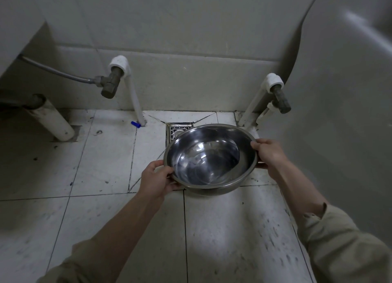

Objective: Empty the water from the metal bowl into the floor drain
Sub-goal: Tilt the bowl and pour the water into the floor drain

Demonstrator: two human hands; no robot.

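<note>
Metal bowl [210, 158] held off the floor [101, 161] in both hands, over the near part of the floor drain [177, 131]. Only the drain's far left corner shows past the bowl's rim; the grate sits at the far edge of the floor, close under the wall.

Left hand [156, 179] closed on the bowl's near-left rim, thumb over the lip, fingers wrapped underneath. Right hand [268, 153] closed on the right rim, thumb on top, fingers below. Both sleeves pushed up to the forearm.

Bowl sits roughly level, perhaps a little tipped toward the viewer. Shallow clear water pooled in the bottom, reflections on its surface.

White pipe [133, 96] with a grey valve [110, 84] stands at the far edge left of the drain; a small blue piece [135, 124] lies at its foot. A second white pipe [257, 101] stands right of the drain.
</note>
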